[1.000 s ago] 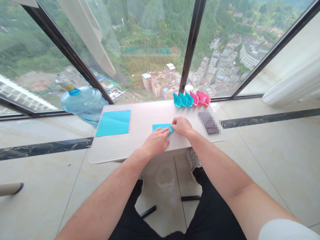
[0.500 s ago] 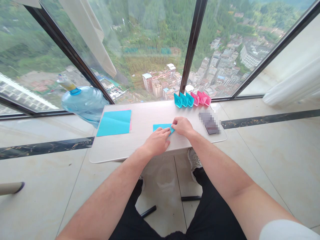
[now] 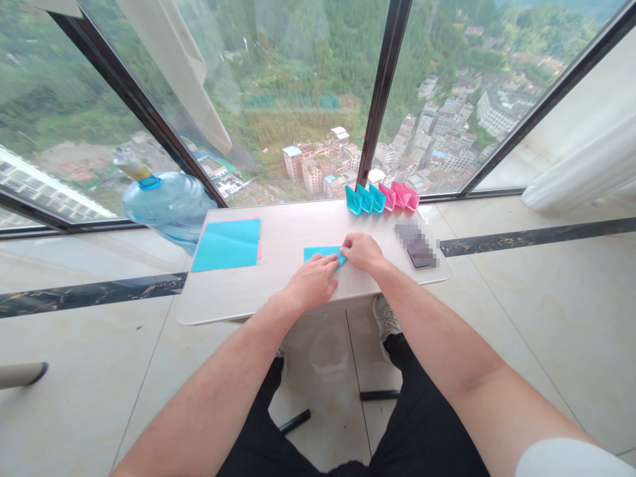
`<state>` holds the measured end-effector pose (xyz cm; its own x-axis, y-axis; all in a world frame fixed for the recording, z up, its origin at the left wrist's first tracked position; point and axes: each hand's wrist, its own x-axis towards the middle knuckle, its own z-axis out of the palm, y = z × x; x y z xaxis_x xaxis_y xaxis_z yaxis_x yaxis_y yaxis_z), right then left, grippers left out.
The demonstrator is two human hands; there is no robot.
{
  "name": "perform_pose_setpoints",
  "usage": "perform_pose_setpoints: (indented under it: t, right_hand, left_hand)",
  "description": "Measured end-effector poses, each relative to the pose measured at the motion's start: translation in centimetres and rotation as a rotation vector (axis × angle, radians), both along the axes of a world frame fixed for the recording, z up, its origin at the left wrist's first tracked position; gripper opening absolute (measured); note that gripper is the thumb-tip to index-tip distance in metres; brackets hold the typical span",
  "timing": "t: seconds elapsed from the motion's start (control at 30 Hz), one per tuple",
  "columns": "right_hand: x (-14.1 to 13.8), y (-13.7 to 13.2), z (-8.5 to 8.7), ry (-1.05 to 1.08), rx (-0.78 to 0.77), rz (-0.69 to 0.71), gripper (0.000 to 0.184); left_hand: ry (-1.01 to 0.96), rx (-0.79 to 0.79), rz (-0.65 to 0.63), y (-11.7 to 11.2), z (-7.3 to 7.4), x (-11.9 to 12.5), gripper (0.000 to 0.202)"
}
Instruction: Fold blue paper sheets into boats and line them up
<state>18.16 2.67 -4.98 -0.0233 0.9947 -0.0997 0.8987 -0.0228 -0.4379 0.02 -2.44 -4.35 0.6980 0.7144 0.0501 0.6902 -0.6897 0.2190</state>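
Observation:
A folded piece of blue paper (image 3: 318, 251) lies on the small white table in front of me. My left hand (image 3: 314, 280) rests on its near side, fingers stretched out and pressing it down. At the paper's right end, my right hand (image 3: 364, 252) pinches the corner between thumb and fingertips. Part of the paper is hidden under my left fingers. Along the table's far edge stand folded blue paper pieces (image 3: 365, 199) and folded pink paper pieces (image 3: 399, 197) in a row.
Blue paper sheets (image 3: 226, 245) lie at the left of the table (image 3: 278, 228), with a pink edge showing beneath. A phone (image 3: 422, 254), partly blurred, is at the right. Beyond the left edge stands a large water bottle (image 3: 171, 205). Tall windows rise behind.

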Motion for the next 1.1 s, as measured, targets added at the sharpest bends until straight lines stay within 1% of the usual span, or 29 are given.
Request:
perform_pose_setpoints:
  t: [0.13,0.23,0.37,0.6,0.7,0.8,0.9,1.03,1.1]
  right_hand:
    - [0.0,-0.1,0.1,-0.002,0.004,-0.006,0.011]
    - [0.4,-0.2,0.3,-0.024,-0.003,-0.034,0.015]
    - [1.5,-0.3,0.5,-0.053,0.007,-0.103,0.02]
    - [3.6,0.1,0.7,-0.066,-0.035,-0.242,0.02]
    - [4.1,0.3,0.3,-0.042,-0.004,-0.273,0.016]
    - [4.2,0.3,-0.1,0.027,0.067,-0.287,0.014]
    - [4.1,0.0,-0.4,0.093,0.126,-0.222,0.015]
    - [3.2,-0.3,-0.7,0.135,0.159,-0.032,0.012]
    - [2.6,-0.4,-0.8,0.11,0.156,0.027,0.014]
  left_hand:
    - [0.03,0.026,-0.015,-0.1,-0.1,0.1,0.046]
    - [0.055,0.046,-0.006,-0.3,-0.1,0.2,0.046]
    - [0.074,0.045,0.011,-0.3,0.0,0.3,0.046]
    - [0.087,0.018,0.004,0.0,0.0,0.4,0.044]
    - [0.098,0.009,0.008,0.0,0.1,0.4,0.045]
    - [0.087,-0.004,0.002,0.1,0.2,0.4,0.046]
    - [0.074,-0.013,-0.001,0.1,0.2,0.4,0.044]
    - [0.07,-0.009,0.0,0.1,0.3,0.4,0.043]
    - [0.066,-0.009,0.004,0.0,0.4,0.4,0.043]
